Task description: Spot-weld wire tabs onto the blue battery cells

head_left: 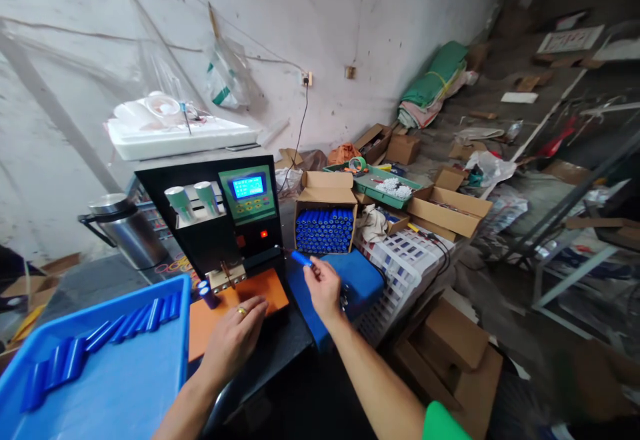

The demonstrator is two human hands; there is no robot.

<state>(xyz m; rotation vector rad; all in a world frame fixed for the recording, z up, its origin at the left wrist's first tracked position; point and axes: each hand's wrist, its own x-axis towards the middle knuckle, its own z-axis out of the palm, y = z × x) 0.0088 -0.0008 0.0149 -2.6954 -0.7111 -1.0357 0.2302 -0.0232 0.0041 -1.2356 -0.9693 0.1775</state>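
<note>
My right hand (324,287) grips a blue cylindrical battery cell (301,258) between thumb and fingers, above a blue cloth-like surface. My left hand (236,335), with a ring on one finger, rests over the orange board (273,290). Its fingers are curled together, and anything inside them is hidden. Behind it stands a black spot welder (210,247) with a lit screen (249,187) and copper-coloured electrodes (227,273). Short of the electrodes, a dark blue cell (207,295) stands upright on the board. Several blue cells (133,323) lie inside the blue tray (115,387) at left.
A cardboard box (327,195) full of blue cells stands behind my right hand. Right of it are a green tray (385,193), a white plastic crate (395,280) and open cartons (443,210). A steel jug (125,230) stands left of the welder. Cartons (450,347) lie below right.
</note>
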